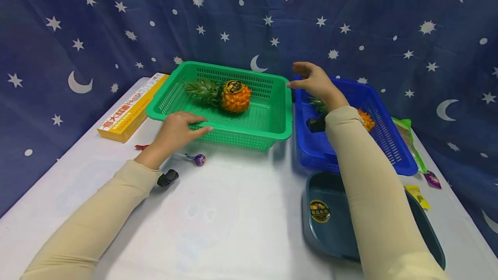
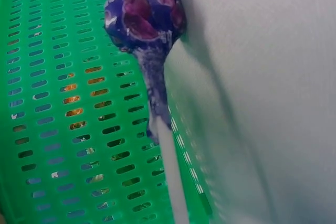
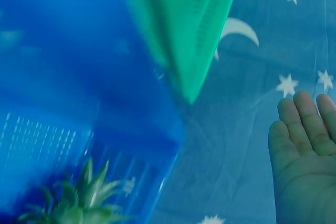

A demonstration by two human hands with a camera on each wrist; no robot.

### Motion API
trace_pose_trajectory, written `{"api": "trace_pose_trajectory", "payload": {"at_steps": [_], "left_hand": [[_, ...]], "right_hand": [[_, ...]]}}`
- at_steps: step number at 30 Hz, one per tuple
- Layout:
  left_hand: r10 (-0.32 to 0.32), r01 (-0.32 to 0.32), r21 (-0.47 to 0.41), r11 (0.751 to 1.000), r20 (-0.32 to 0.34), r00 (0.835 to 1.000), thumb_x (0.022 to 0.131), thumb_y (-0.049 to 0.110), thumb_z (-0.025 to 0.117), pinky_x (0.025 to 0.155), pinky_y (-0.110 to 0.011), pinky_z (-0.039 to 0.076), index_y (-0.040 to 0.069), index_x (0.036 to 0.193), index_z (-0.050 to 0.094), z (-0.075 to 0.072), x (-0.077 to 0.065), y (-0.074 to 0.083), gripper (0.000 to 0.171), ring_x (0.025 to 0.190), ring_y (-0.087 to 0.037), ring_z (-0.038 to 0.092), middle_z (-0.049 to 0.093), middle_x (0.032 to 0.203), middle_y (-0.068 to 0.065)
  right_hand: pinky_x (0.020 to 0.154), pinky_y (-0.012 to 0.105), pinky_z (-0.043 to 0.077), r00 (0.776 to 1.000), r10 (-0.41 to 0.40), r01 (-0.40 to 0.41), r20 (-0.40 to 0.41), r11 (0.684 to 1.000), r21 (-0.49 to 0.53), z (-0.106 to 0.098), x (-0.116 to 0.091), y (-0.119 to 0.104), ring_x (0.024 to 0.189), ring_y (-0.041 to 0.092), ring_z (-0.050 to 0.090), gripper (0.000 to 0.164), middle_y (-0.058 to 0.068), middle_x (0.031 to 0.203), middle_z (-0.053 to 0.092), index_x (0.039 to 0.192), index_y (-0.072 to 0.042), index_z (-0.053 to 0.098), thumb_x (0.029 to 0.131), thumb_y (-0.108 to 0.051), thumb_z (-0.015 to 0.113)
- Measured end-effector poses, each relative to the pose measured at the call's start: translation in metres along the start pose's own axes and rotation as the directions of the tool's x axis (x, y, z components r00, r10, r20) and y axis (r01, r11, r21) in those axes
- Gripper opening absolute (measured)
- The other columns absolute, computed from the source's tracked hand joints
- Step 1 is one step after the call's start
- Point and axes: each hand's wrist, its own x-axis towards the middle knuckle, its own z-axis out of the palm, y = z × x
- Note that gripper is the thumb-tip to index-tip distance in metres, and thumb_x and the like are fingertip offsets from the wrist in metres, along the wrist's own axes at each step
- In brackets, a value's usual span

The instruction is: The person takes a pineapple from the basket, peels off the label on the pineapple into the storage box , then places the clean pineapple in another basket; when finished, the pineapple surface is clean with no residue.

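Note:
My left hand (image 1: 177,133) is at the near rim of the green basket (image 1: 233,129), its thumb along the outer side and its index finger over the rim; the remaining fingers are hidden. Inside the basket lies a pineapple (image 1: 236,98) with a leafy crown. My right hand (image 1: 317,83) is raised at the back, between the green basket and the blue basket (image 1: 311,141), thumb tip near the green rim. Its fingers (image 3: 310,124) look straight in the right wrist view. Below the left wrist, a lollipop (image 1: 200,160) in purple wrapping lies on the table.
Another pineapple (image 1: 366,120) lies in the blue basket, partly behind my right arm. A dark teal basin (image 1: 334,237) stands in front of it. At the left is a yellow pasta box (image 1: 126,118). A green packet (image 1: 410,137) and small snack packets (image 1: 418,195) lie along the right.

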Motion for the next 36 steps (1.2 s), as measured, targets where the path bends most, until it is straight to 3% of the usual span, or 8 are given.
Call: {"api": "trace_pose_trajectory", "payload": {"at_steps": [10, 23, 36], "left_hand": [[-0.002, 0.002, 0.005, 1.0, 0.002, 1.0, 0.083, 0.038, 0.067, 0.093, -0.046, 0.045, 0.008, 0.111, 0.069, -0.002, 0.0, 0.0, 0.042, 0.105, -0.032, 0.059, 0.068, 0.107, -0.013], [0.01, -0.01, 0.013, 1.0, 0.001, 1.0, 0.082, 0.038, 0.068, 0.093, -0.044, 0.046, 0.008, 0.111, 0.069, -0.003, -0.001, 0.002, 0.041, 0.104, -0.03, 0.06, 0.069, 0.106, -0.011], [0.037, -0.037, 0.039, 0.999, -0.014, 0.999, 0.081, 0.041, 0.068, 0.092, -0.041, 0.047, 0.01, 0.109, 0.07, -0.002, -0.003, 0.001, 0.042, 0.103, -0.026, 0.061, 0.069, 0.105, -0.008]], "right_hand": [[0.109, 0.04, 0.032, 0.997, 0.01, -0.012, 0.08, 1.0, 0.021, 0.035, 0.027, -0.028, 0.134, 0.023, 0.033, 0.072, 0.008, 0.148, 0.032, 0.145, -0.013, 0.03, 0.084, -0.024, 0.067], [0.11, 0.04, 0.029, 0.981, 0.045, -0.038, 0.187, 0.998, -0.045, 0.067, 0.053, -0.029, 0.136, 0.023, 0.029, 0.077, 0.007, 0.15, 0.028, 0.147, -0.012, 0.024, 0.085, -0.025, 0.067], [0.114, 0.041, 0.022, 0.932, 0.118, -0.072, 0.343, 0.987, -0.144, 0.095, 0.075, -0.028, 0.142, 0.023, 0.015, 0.086, 0.004, 0.155, 0.013, 0.149, -0.013, 0.012, 0.085, -0.031, 0.066]]}}
